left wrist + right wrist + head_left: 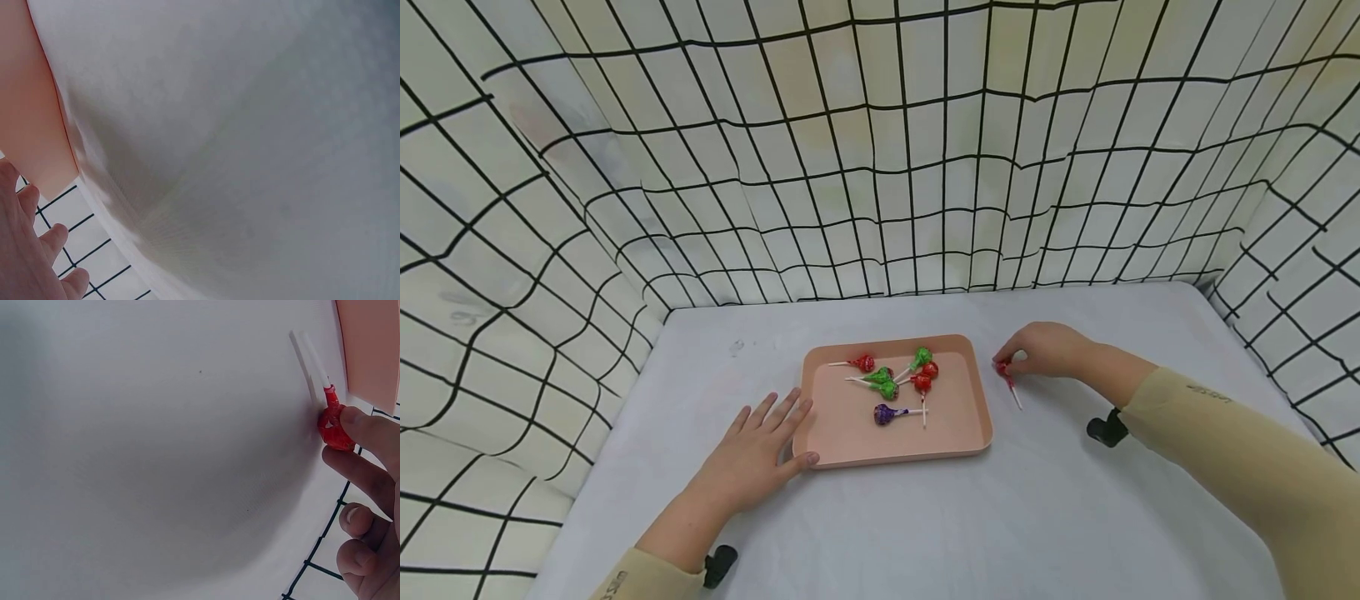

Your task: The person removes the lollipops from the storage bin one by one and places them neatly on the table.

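My right hand [1047,350] pinches a red-wrapped lollipop [337,428] by its head between thumb and forefinger, just right of the pink tray [850,446]. Its white stick points toward me, close over the white cloth. At the tray's left side my left hand [758,454] lies with straight, spread fingers, the thumb at the near left corner. Several lollipops rest in the tray: a purple one [884,414] in front, green ones [887,389] around the middle, and red ones, including one [865,362] at the back left. In the left wrist view, left-hand fingers [53,240] show beside the tray's wall.
A white cloth [910,533] covers the table under the tray. Black-lined grid panels [910,167] rise behind it and on both sides. A small black device sits at each wrist, by the beige sleeves [1225,450].
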`<state>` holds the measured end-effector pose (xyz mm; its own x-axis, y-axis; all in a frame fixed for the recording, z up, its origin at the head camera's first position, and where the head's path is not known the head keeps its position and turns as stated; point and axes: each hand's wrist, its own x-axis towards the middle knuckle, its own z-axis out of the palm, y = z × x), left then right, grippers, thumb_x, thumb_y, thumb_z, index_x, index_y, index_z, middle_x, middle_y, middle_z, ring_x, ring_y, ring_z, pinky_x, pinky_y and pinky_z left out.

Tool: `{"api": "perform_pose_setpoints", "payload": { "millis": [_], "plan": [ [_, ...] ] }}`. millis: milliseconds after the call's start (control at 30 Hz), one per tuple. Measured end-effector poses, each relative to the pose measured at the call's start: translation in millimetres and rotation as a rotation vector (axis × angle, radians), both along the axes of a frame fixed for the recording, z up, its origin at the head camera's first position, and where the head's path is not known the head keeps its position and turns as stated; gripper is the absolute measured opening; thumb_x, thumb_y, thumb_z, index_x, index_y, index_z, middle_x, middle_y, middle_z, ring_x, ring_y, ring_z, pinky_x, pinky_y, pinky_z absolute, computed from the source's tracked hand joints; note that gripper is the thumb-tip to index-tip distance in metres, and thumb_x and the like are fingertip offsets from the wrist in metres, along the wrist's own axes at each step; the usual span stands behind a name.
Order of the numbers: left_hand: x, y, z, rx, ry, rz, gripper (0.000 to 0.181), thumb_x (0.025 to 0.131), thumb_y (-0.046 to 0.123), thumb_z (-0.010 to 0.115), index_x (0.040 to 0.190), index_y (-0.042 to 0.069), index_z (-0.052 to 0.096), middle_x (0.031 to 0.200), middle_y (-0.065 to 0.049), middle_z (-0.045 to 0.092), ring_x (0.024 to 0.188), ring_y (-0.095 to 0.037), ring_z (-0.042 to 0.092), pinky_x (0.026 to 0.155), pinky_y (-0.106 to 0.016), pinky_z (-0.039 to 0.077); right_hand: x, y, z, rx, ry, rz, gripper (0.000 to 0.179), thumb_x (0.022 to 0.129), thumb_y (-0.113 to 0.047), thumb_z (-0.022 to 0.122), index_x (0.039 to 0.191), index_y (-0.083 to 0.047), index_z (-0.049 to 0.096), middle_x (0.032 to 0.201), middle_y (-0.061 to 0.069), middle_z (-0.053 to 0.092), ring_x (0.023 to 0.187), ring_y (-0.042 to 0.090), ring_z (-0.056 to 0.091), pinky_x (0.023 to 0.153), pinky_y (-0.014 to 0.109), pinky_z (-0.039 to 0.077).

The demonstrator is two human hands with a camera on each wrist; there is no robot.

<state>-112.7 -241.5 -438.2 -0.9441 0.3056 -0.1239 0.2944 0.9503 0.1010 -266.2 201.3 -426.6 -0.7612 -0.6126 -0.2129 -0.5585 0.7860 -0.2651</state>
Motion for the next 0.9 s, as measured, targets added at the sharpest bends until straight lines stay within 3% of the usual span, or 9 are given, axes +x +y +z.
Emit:
{"api": "perform_pose_setpoints", "payload": {
  "millis": [900],
  "plan": [
    [0.1, -1.0, -0.4, 0.014, 0.012, -0.005, 0.084, 0.091, 0.067, 0.053, 0.158, 0.023, 0.029, 0.165, -0.002, 0.02, 0.149, -0.037, 0.018, 0.117, -0.062, 0.014, -4.0, 5.8, 3.4, 0.002, -0.006, -0.029, 0.032, 0.092, -0.03, 0.072, 0.123, -0.024, 0.073, 0.111, -0.006, 0.071, 0.111, 0.021, 0.062, 0.096, 0.047, 0.051]
  ]
}}
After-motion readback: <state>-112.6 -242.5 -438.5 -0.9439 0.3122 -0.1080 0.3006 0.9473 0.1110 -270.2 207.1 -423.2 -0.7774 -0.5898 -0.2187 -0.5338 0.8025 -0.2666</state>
